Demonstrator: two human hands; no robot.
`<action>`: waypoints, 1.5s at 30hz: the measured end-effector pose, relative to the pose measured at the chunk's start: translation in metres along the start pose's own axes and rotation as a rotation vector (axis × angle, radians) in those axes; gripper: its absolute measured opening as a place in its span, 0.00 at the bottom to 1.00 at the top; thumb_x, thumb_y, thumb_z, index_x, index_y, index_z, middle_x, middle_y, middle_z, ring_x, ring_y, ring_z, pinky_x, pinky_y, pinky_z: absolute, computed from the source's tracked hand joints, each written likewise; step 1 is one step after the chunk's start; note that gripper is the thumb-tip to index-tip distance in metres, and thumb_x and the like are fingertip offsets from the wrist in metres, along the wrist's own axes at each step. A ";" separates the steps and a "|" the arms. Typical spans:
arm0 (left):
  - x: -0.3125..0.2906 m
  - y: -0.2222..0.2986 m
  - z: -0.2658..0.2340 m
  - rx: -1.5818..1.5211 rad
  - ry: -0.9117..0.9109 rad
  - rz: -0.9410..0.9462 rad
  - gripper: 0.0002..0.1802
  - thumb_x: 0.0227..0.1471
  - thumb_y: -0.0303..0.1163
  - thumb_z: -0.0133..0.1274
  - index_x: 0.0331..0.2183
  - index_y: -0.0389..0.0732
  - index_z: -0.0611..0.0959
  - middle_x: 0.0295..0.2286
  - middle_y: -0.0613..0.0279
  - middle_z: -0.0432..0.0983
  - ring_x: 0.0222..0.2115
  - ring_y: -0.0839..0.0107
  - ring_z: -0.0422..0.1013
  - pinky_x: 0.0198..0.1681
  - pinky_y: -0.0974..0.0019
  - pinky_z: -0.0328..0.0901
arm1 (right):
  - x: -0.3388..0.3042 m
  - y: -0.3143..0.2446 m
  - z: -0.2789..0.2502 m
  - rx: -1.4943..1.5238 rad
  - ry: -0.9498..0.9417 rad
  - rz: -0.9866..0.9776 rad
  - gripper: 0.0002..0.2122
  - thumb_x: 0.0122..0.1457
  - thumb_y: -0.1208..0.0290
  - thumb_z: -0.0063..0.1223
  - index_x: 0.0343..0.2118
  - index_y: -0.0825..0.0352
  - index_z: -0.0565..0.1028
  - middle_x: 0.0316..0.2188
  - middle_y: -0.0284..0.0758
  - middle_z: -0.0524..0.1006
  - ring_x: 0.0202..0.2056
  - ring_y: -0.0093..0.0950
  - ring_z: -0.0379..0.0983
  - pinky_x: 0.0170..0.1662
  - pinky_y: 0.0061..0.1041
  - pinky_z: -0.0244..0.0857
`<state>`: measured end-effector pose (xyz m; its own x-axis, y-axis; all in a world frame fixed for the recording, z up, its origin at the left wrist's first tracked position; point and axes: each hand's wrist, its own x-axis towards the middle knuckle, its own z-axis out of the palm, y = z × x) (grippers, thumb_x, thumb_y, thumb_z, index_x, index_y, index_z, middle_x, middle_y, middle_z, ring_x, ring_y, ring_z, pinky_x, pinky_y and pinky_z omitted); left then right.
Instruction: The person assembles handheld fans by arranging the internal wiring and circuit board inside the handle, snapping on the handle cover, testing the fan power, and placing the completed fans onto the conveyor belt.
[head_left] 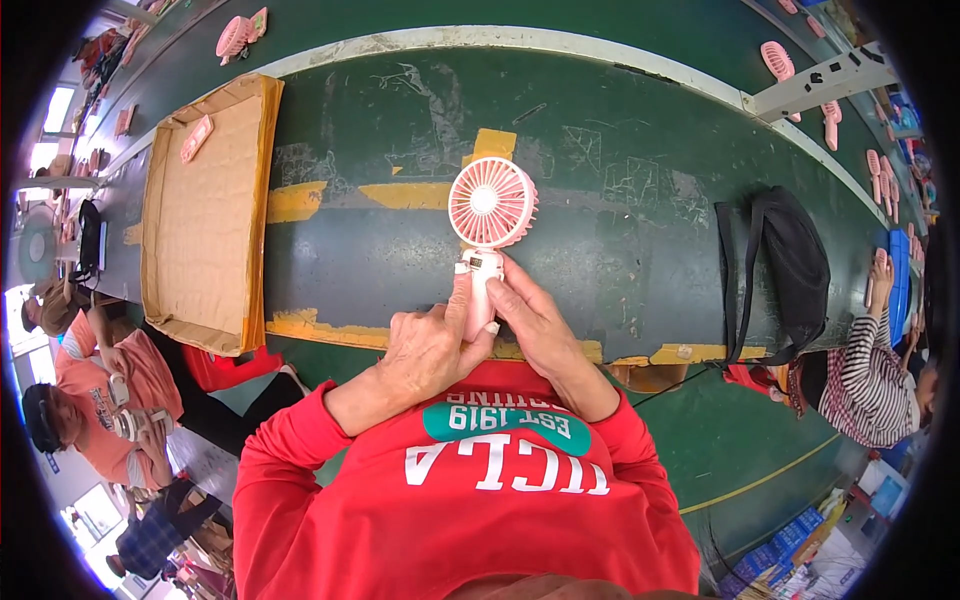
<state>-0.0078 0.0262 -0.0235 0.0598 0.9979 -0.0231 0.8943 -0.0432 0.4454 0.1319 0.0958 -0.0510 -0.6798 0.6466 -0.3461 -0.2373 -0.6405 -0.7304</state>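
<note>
A pink handheld fan (490, 203) is held upright between my two hands, just past the near edge of the green workbench (400, 270). Its round slatted head points away from me, and a small dark display shows at the top of the handle. My left hand (425, 345) is closed on the handle, with a finger laid along its front near the display. From the other side, my right hand (535, 315) grips the handle too, its thumb pressed against the front. The lower end of the handle is partly hidden by my fingers.
At left lies a shallow cardboard tray (205, 240) with a pink part (197, 138) in it. A black bag (785, 270) rests at right. Beyond a pale rail, more pink fans (235, 38) lie on the green surface. Other people (120, 390) work at both sides.
</note>
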 end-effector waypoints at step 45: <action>0.027 -0.019 0.002 -1.321 -0.461 -0.245 0.14 0.48 0.29 0.53 0.36 0.33 0.71 0.26 0.59 0.74 0.23 0.74 0.72 0.27 0.71 0.69 | 0.003 -0.016 0.010 0.011 0.116 -0.207 0.19 0.58 0.72 0.47 0.52 0.70 0.59 0.47 0.45 0.69 0.49 0.32 0.67 0.49 0.30 0.64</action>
<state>-0.0226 0.0543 -0.0345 0.3326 0.8578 -0.3917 -0.1470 0.4575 0.8770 0.1267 0.1037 -0.0350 -0.5317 0.8075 -0.2556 -0.3712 -0.4934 -0.7866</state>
